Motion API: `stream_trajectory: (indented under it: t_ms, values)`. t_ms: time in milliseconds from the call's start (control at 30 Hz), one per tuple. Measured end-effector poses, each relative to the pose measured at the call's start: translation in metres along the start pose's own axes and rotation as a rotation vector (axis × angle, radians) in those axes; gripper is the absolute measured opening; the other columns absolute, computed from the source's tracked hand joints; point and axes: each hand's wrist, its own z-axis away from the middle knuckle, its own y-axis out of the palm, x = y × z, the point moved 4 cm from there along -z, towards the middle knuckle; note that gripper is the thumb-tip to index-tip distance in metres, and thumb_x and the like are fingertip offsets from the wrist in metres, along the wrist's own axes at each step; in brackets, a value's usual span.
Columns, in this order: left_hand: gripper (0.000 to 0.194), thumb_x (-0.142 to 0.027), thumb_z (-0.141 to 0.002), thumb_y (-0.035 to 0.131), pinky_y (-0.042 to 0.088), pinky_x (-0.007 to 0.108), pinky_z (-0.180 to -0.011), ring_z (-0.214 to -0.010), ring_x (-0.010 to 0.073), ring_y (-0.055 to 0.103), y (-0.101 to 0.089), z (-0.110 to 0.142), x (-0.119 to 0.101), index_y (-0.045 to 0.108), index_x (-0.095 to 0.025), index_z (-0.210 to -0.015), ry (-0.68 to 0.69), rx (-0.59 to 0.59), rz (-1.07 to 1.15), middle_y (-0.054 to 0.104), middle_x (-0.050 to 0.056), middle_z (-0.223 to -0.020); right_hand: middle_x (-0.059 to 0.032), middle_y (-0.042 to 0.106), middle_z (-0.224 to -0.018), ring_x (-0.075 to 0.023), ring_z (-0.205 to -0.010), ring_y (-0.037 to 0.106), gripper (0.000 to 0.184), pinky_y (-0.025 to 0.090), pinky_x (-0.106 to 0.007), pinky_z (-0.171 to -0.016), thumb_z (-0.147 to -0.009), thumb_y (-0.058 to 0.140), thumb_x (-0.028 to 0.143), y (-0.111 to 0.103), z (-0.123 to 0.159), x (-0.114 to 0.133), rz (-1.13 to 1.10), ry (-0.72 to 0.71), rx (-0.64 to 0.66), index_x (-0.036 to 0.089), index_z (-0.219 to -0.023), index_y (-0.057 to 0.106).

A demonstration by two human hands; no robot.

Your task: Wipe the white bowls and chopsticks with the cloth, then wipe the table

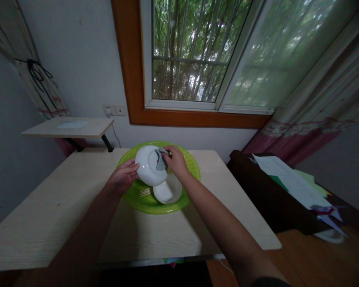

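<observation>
My left hand (125, 176) grips the rim of a white bowl (146, 169), thumb on its outer side. The bowl is tilted, its base with the foot ring turned up toward me. A grey cloth (160, 160) is pinched in my right hand (174, 158) and touches the bowl's underside by the foot ring. Below them, a second white bowl (175, 190) sits in a green plastic basket (196, 169), partly covered by the held bowl. Light-coloured chopsticks (146, 192) lie in the basket left of that second bowl.
The basket stands on a pale wooden table (77, 203). A small raised shelf (68, 126) with a paper on it stands at the back left, by a wall socket (109, 110). Behind is a barred window (194, 59). On the right, papers (284, 179) lie on a dark piece of furniture.
</observation>
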Motion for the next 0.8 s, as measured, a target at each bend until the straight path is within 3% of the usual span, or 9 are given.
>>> stream_trajectory:
  t_ms: [167, 433, 600, 800]
  values:
    - [0.035, -0.012, -0.076, 0.080, 0.061, 0.023, -0.070, -0.081, 0.0194, 0.075, -0.004, -0.002, 0.001, 0.072, -0.014, -0.111, 0.020, -0.017, 0.030, 0.079, 0.010, -0.102, -0.0063, 0.071, -0.097, -0.0212, -0.090, 0.063, 0.010, 0.048, -0.033, -0.084, -0.093, 0.061, 0.023, 0.002, 0.002, -0.016, 0.152, 0.222, 0.056, 0.018, -0.097, 0.069]
    - [0.033, -0.011, -0.079, 0.077, 0.061, 0.021, -0.069, -0.080, 0.0176, 0.075, -0.001, 0.002, -0.001, 0.073, -0.014, -0.111, 0.039, -0.025, 0.064, 0.079, 0.010, -0.101, -0.0086, 0.070, -0.093, -0.0216, -0.083, 0.060, 0.011, 0.041, -0.029, -0.073, -0.091, 0.054, 0.022, 0.001, 0.004, -0.022, 0.352, 0.362, 0.155, 0.018, -0.094, 0.064]
    - [0.035, -0.007, -0.082, 0.071, 0.063, 0.021, -0.071, -0.082, 0.0169, 0.076, -0.002, 0.002, -0.005, 0.071, -0.012, -0.117, 0.101, -0.075, 0.130, 0.078, 0.011, -0.106, -0.0074, 0.068, -0.089, -0.0201, -0.078, 0.056, 0.009, 0.037, -0.028, -0.067, -0.088, 0.055, 0.024, 0.000, 0.004, -0.014, 0.378, 0.347, 0.182, 0.018, -0.089, 0.062]
    - [0.035, -0.002, -0.084, 0.066, 0.063, 0.019, -0.071, -0.080, 0.0144, 0.076, -0.004, 0.000, -0.007, 0.069, -0.012, -0.117, 0.147, -0.164, 0.220, 0.078, 0.009, -0.102, -0.0019, 0.061, -0.078, -0.0171, -0.071, 0.050, 0.007, 0.034, -0.027, -0.066, -0.083, 0.060, 0.024, 0.004, 0.007, 0.005, 0.286, 0.189, 0.280, 0.019, -0.078, 0.059]
